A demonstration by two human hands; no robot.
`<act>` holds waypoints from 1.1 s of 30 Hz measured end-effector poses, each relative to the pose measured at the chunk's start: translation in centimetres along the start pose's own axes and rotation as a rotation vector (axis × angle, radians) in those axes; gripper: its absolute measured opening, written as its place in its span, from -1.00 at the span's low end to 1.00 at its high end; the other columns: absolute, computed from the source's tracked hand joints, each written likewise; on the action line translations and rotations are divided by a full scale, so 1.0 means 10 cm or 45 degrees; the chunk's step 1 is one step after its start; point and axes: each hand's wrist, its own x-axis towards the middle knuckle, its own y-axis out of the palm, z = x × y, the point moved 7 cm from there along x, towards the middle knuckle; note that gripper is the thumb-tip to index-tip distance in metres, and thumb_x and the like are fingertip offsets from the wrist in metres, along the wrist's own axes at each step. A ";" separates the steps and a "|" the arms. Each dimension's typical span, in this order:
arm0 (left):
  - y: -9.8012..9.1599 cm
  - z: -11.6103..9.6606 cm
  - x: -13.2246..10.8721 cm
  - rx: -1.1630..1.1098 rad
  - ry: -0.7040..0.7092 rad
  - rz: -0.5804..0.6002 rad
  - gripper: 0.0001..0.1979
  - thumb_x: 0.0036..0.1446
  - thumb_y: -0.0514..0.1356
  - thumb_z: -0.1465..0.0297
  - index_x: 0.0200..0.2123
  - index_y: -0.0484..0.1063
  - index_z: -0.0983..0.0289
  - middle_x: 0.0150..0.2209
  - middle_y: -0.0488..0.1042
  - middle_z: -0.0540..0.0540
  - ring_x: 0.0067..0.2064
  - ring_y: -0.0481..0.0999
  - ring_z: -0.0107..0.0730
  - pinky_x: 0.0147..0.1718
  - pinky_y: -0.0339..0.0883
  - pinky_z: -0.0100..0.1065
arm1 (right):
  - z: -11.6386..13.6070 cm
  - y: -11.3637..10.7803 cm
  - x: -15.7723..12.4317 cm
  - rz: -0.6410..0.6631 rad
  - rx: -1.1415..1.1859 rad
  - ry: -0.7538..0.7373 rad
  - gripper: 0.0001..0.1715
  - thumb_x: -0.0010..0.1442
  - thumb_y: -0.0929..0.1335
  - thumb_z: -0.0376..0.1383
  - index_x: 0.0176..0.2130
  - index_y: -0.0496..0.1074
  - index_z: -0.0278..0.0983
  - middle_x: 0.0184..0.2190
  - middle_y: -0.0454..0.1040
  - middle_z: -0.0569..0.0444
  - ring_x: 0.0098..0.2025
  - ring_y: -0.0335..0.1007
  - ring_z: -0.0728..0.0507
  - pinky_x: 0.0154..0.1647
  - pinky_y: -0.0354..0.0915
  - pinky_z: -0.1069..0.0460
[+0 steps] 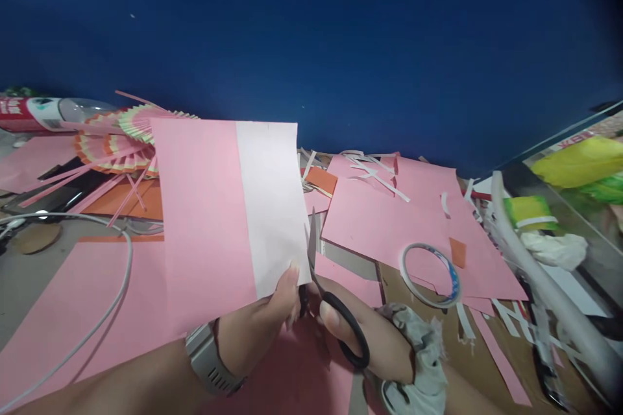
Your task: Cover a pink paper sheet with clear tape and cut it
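Note:
My left hand (pixel 272 318) pinches the lower right corner of an upright sheet of pink paper (pixel 202 207), its thumb on the front. Down the sheet's right side runs a broad white band (pixel 272 201). In my right hand (pixel 360 324) is a pair of scissors (pixel 349 331) with black handles, the thumb pressed by the handle loop. Their blades point up beside the white band's right edge, slightly parted. Whether they touch the paper I cannot tell. The fingers behind the scissors are partly hidden.
Pink sheets (pixel 384 207) with white paper strips lie at the right, near a tape roll (pixel 403 279). Pleated paper fans (pixel 117 149) and a plastic bottle (pixel 46 113) lie at the left. A white cable (pixel 127 272) curves over the paper. Behind rises a dark blue wall (pixel 311 45).

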 end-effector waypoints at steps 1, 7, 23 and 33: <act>0.00 0.00 -0.01 0.021 0.020 0.002 -0.66 0.00 0.20 0.20 -0.74 0.30 0.12 -0.69 0.39 -0.03 -0.35 0.50 -0.25 -0.13 0.36 -0.33 | 0.03 -0.01 0.02 0.004 0.006 -0.047 -0.45 0.13 0.18 0.16 -0.26 0.40 -0.20 -0.39 0.40 0.04 -0.26 0.33 -0.13 -0.21 0.28 -0.01; 0.00 -0.02 -0.11 0.246 0.164 -0.066 -0.85 0.06 0.15 0.23 -0.36 0.49 0.12 -0.38 0.57 0.00 -0.25 0.56 -0.24 -0.09 0.40 -0.34 | 0.08 0.02 0.02 -0.082 -0.046 -0.155 -0.46 0.15 0.16 0.15 -0.30 0.34 -0.23 -0.42 0.29 0.08 -0.39 0.21 -0.08 -0.31 0.23 0.02; -0.07 -0.08 -0.13 0.466 0.113 -0.081 -0.68 0.11 0.07 0.13 -0.42 0.52 0.17 -0.39 0.57 0.04 -0.17 0.54 -0.19 -0.03 0.38 -0.20 | -0.02 -0.02 0.00 -0.182 -0.050 -0.234 -0.55 0.17 0.20 0.07 -0.36 0.27 -0.27 -0.46 0.20 0.11 -0.41 0.12 -0.04 -0.37 0.18 0.06; -0.07 0.05 -0.17 0.281 0.122 -0.224 -0.61 0.11 0.07 0.04 -0.60 0.44 0.11 -0.72 0.40 -0.05 -0.60 0.49 -0.33 -0.55 0.48 -0.44 | 0.01 0.02 0.02 -0.110 0.212 -0.255 -0.53 0.18 0.22 0.04 -0.22 0.40 -0.28 -0.37 0.29 0.05 -0.35 0.20 -0.06 -0.25 0.24 0.03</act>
